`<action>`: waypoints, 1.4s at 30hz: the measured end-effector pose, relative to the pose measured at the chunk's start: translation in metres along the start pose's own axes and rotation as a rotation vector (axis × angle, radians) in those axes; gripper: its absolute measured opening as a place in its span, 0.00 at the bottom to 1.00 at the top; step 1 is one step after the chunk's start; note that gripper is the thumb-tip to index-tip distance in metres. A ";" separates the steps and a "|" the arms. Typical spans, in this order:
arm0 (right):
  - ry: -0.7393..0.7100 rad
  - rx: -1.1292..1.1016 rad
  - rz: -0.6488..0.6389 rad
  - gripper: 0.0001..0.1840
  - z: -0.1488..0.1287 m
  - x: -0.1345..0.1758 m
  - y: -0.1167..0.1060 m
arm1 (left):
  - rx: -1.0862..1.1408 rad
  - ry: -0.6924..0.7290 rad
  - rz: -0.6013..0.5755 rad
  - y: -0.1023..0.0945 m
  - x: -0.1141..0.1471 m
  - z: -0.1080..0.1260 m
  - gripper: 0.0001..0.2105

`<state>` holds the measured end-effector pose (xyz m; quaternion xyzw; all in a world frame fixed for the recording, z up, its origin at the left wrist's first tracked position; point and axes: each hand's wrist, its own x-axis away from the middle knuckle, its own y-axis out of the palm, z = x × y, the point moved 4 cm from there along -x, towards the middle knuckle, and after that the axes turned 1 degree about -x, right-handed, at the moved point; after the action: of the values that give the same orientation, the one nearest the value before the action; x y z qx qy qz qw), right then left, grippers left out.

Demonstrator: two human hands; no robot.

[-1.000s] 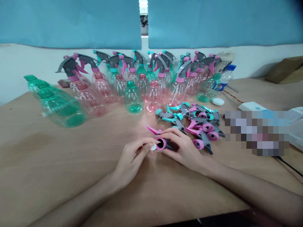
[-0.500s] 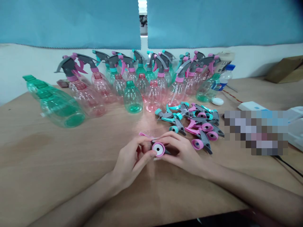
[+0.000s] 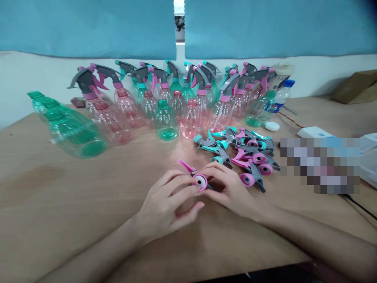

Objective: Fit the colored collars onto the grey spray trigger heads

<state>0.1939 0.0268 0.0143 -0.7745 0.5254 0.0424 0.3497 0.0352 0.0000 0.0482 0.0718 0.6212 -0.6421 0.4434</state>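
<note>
Near the middle of the table, my right hand (image 3: 228,188) is closed around a pink and grey trigger spray head (image 3: 205,177). The underside of its pink collar faces me, showing a white disc with a dark hole in the centre. Fingertips of my left hand (image 3: 169,202) rest on that disc and the collar's edge, while the thumb stands apart below. A pink trigger sticks out to the upper left of the hands. Just beyond my right hand lies a pile of loose spray heads (image 3: 255,159), some pink and some turquoise.
Behind stand several spray bottles, pink and green, many with heads on. Open-necked ones include a green bottle (image 3: 166,122) and a pink bottle (image 3: 192,120). Green bottles (image 3: 78,133) lean at left. On the right are a capped clear bottle (image 3: 282,96), a white oval object (image 3: 271,126) and a blurred patch.
My left thumb has come away from the collar, and the left fingers have stretched over onto the white disc. The spray head has shifted slightly right and up, still in my right hand.
</note>
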 end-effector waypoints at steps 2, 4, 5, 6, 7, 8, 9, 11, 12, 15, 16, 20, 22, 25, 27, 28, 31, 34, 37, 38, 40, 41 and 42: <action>-0.004 0.002 -0.004 0.10 -0.001 0.000 0.000 | -0.013 0.003 0.004 0.000 0.000 0.001 0.10; -0.013 0.011 -0.001 0.11 -0.001 -0.001 0.000 | -0.022 0.007 0.007 0.000 0.000 0.002 0.09; -0.018 0.015 -0.001 0.11 -0.001 -0.001 0.000 | -0.027 0.006 0.007 0.000 0.000 0.002 0.09; -0.023 0.019 -0.001 0.11 -0.001 -0.001 0.000 | -0.032 0.005 0.008 0.000 0.000 0.002 0.08; -0.026 0.021 -0.001 0.11 -0.001 -0.001 0.000 | -0.035 0.003 0.010 0.001 0.000 0.002 0.08; -0.029 0.024 0.001 0.11 -0.001 0.000 0.001 | -0.037 -0.001 0.010 0.001 0.000 0.002 0.08; -0.031 0.025 0.001 0.12 -0.001 0.000 0.001 | -0.037 -0.005 0.012 0.001 -0.001 0.002 0.08; -0.040 0.030 0.001 0.12 -0.001 0.000 0.001 | -0.037 -0.010 0.011 0.002 -0.001 0.003 0.08; -0.046 0.034 0.000 0.12 -0.001 0.000 0.001 | -0.039 -0.010 0.010 0.002 -0.001 0.003 0.08; -0.070 0.050 0.002 0.13 -0.001 0.001 0.002 | -0.051 -0.011 0.002 0.003 -0.001 0.003 0.09; -0.079 0.056 0.001 0.14 -0.001 0.001 0.002 | -0.053 -0.012 -0.005 0.003 -0.001 0.004 0.09; -0.119 0.073 0.003 0.15 -0.002 0.001 0.002 | -0.043 -0.016 -0.023 0.006 0.000 0.005 0.09; -0.131 0.078 0.004 0.15 -0.002 0.001 0.002 | -0.038 -0.019 -0.028 0.007 0.000 0.005 0.09; -0.140 0.077 0.010 0.14 -0.001 0.002 0.003 | -0.045 -0.027 -0.033 0.009 -0.001 0.006 0.09; -0.143 0.075 0.022 0.14 -0.002 0.002 0.002 | -0.055 -0.035 -0.035 0.009 -0.001 0.007 0.09; -0.143 0.076 0.027 0.14 -0.002 0.002 0.002 | -0.063 -0.038 -0.036 0.010 -0.001 0.007 0.09; -0.154 0.078 0.037 0.14 -0.002 0.002 0.002 | -0.101 -0.043 -0.030 0.010 0.000 0.007 0.09; -0.167 0.081 0.030 0.15 -0.002 0.002 0.002 | -0.128 -0.042 -0.015 0.010 0.001 0.008 0.10; -0.174 0.085 0.035 0.15 -0.001 0.002 0.002 | -0.128 -0.042 -0.013 0.009 0.001 0.007 0.09; -0.175 0.083 0.040 0.15 -0.002 0.002 0.001 | -0.127 -0.040 -0.013 0.009 0.001 0.006 0.09; -0.170 0.074 0.046 0.15 -0.002 0.002 0.001 | -0.131 -0.029 -0.011 0.007 0.000 0.006 0.09; -0.165 0.071 0.047 0.16 -0.002 0.002 0.000 | -0.136 -0.021 -0.011 0.007 0.000 0.006 0.09; -0.160 0.068 0.046 0.16 -0.003 0.002 0.000 | -0.141 -0.011 -0.012 0.007 -0.001 0.006 0.09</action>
<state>0.1941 0.0236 0.0153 -0.7439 0.5147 0.0943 0.4158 0.0427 -0.0038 0.0449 0.0331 0.6629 -0.5997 0.4470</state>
